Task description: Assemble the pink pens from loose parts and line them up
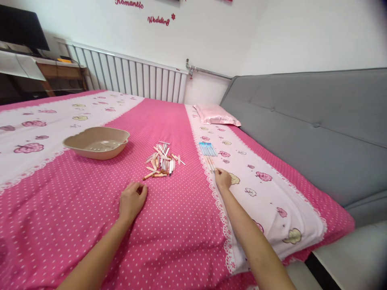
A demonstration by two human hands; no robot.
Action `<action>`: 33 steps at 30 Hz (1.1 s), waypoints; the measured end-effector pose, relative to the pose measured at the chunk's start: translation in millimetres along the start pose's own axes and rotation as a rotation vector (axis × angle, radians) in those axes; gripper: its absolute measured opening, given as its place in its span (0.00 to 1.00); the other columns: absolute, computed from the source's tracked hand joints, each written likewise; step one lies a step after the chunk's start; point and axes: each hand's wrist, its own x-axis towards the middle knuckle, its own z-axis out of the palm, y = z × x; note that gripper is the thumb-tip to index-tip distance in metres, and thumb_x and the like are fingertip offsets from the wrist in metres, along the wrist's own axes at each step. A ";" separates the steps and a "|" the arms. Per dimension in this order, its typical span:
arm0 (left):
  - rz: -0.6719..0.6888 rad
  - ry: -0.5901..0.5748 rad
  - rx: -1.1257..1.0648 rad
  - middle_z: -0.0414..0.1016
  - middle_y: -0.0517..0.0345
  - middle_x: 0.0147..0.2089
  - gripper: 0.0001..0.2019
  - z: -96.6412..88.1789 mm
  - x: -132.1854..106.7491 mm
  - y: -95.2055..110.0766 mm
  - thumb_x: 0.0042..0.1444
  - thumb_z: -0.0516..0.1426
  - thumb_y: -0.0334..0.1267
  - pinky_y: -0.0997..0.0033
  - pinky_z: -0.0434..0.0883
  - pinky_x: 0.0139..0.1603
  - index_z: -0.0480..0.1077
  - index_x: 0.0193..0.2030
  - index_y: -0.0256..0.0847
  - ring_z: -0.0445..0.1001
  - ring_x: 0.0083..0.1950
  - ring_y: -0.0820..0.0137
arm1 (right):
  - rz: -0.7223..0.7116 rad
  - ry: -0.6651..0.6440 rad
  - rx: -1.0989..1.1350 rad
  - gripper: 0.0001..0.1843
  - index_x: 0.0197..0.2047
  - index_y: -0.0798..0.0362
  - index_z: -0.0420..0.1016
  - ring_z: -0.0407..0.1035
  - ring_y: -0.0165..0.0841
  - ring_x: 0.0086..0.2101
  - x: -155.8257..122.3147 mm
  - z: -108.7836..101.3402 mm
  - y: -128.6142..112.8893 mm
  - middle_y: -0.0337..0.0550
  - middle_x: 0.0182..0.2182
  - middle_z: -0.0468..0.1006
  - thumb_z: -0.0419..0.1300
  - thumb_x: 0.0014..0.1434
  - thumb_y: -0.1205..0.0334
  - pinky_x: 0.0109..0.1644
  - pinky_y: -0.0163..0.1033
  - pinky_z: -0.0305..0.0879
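My right hand is at the lace-edged white band of the bedspread, its fingertips closed on the near end of a slim pale pen. A few pale pens with orange marks lie side by side there. Just beyond them is a neat row of blue pens. To the left, a loose pile of pens in white, pink, brown and silver lies on the pink dotted cloth. My left hand rests on the bedspread in front of the pile, fingers curled in, with nothing visible in it.
A beige plastic basin stands on the bed to the left of the pile. A pink satin pillow lies near the grey padded headboard. Behind the bed are a white radiator and a desk with a monitor.
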 end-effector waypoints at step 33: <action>0.000 -0.007 0.013 0.68 0.56 0.27 0.14 -3.4 0.4 4.4 0.53 0.48 0.46 0.69 0.63 0.34 0.64 0.24 0.41 0.67 0.29 0.68 | -0.216 0.168 0.001 0.02 0.25 0.53 0.67 0.63 0.34 0.32 -15.5 0.1 -3.9 0.44 0.34 0.67 0.56 0.43 0.67 0.39 0.37 0.60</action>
